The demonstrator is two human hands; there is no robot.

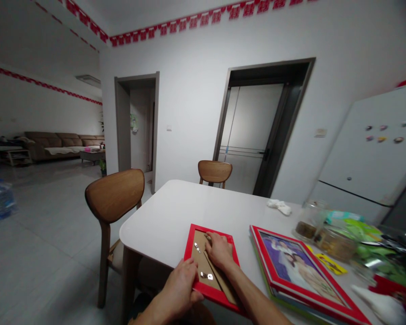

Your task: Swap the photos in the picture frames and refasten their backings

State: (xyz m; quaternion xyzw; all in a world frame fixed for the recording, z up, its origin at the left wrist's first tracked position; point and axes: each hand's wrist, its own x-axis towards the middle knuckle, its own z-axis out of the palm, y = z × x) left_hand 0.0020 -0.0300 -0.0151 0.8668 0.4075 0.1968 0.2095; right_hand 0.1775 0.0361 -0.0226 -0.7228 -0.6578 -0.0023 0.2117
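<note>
Picture frame with a red rectangular border (189, 246) lies back-side up at the near edge of the white, round-cornered table (196, 203), under both my hands. My left hand (186, 277) grips the frame's left border. My right hand (219, 249) bends its fingers onto the flat brown backing board (199, 262); I cannot tell whether they pinch anything. Shiny metal fittings (207, 276) sit on the board. White tabletop extends beyond the frame's far edge; a red-bordered framed photograph (296, 264) bounds the right side.
</note>
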